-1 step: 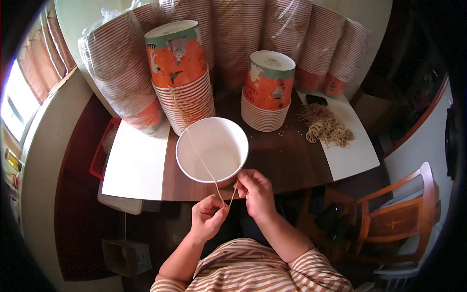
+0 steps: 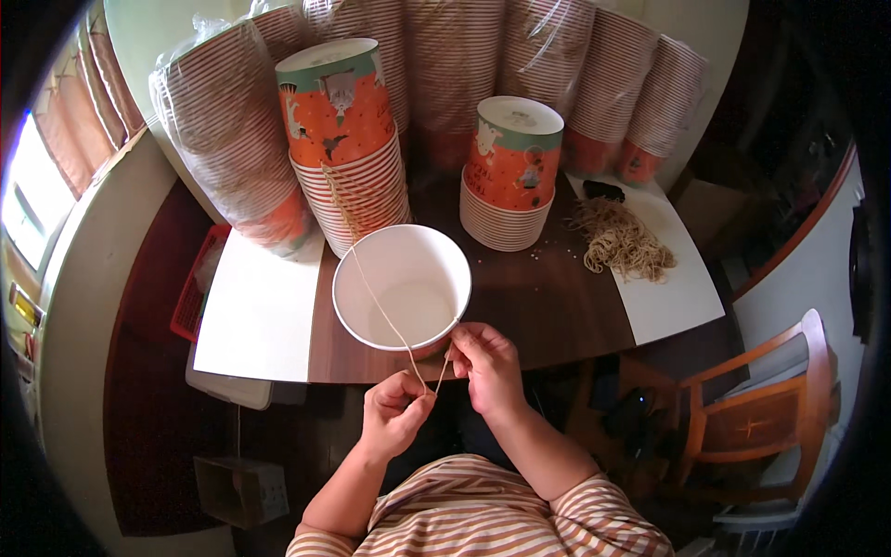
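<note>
A white paper bucket (image 2: 394, 302) stands at the table's near edge with its open mouth toward me. A thin beige string (image 2: 379, 302) crosses its mouth from the far rim and comes down between my hands. My left hand (image 2: 397, 416), just below the near rim, is closed in a pinch on the string. Close to the bucket's right side, my right hand (image 2: 486, 365) is also closed, thumb and fingers pinching the string where it loops back up. The fingertips of my right hand are near or against the rim; actual contact is hard to make out.
Behind stand an upside-down bucket stack (image 2: 348, 139) with strings hanging on it and a shorter stack (image 2: 510, 176). Plastic-wrapped stacks (image 2: 455, 74) line the back. A tangled string bundle (image 2: 626, 241) lies at right. A wooden chair (image 2: 756, 418) stands lower right, a red basket (image 2: 192, 288) left.
The bucket has shifted very slightly to the left. My left hand has moved a touch left with it, while both hands keep their pinch on the string.
</note>
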`<action>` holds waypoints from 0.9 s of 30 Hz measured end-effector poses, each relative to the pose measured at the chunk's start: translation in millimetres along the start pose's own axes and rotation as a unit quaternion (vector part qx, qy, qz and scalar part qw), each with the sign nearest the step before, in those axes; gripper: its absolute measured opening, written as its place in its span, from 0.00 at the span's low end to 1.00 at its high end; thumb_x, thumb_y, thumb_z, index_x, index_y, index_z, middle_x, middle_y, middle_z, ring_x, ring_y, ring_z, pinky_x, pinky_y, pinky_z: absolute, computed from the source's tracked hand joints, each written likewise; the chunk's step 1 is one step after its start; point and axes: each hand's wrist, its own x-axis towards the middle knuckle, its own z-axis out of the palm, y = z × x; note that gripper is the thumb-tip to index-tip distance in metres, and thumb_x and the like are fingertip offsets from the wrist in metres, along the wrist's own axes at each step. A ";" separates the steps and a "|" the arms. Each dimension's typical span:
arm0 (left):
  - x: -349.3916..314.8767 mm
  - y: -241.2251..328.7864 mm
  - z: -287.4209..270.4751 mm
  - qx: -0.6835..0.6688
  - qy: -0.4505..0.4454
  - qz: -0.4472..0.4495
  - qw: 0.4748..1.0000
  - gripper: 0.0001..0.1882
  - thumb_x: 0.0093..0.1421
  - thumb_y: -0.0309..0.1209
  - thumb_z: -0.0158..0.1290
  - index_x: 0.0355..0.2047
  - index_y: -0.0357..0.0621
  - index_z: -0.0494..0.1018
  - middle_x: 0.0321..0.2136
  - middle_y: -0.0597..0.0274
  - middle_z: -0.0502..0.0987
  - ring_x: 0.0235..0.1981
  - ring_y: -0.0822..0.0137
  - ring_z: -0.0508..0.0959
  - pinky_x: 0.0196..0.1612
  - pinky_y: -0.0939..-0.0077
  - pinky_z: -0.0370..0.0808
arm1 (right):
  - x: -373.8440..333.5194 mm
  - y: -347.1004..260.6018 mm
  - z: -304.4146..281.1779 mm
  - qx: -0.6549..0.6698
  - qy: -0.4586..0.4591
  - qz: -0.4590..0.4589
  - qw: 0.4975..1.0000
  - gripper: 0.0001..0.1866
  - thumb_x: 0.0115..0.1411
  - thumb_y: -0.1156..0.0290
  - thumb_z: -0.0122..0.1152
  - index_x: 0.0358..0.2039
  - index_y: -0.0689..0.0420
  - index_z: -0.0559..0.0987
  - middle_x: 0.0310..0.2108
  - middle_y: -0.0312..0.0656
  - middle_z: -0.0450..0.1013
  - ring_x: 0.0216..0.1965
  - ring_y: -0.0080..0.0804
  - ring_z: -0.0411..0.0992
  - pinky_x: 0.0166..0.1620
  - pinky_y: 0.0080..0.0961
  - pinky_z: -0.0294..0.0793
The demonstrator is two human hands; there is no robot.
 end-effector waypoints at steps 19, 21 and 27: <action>16.7 25.1 18.3 0.498 0.060 0.275 0.820 0.14 0.50 0.22 0.56 0.39 0.37 0.72 0.33 0.55 0.76 0.32 0.58 0.76 0.36 0.70 0.73 | -7.8 -1.1 4.1 0.045 -0.115 0.053 0.991 0.08 0.61 0.71 0.54 0.37 0.60 0.77 0.31 0.34 0.74 0.30 0.18 0.71 0.36 0.16 0.72; 17.6 15.5 11.3 0.510 0.054 0.277 0.812 0.14 0.50 0.21 0.56 0.39 0.37 0.72 0.33 0.56 0.76 0.32 0.57 0.76 0.36 0.70 0.73 | -6.7 0.9 0.5 0.041 -0.109 0.050 0.992 0.08 0.60 0.71 0.55 0.37 0.62 0.76 0.33 0.37 0.75 0.34 0.22 0.73 0.39 0.20 0.75; 17.4 14.8 15.7 0.520 0.033 0.298 0.800 0.12 0.49 0.20 0.55 0.36 0.38 0.72 0.30 0.56 0.75 0.30 0.58 0.75 0.36 0.68 0.73 | -9.0 9.3 -1.1 0.018 -0.079 0.039 0.996 0.08 0.59 0.72 0.56 0.36 0.62 0.77 0.33 0.38 0.75 0.34 0.21 0.72 0.40 0.20 0.74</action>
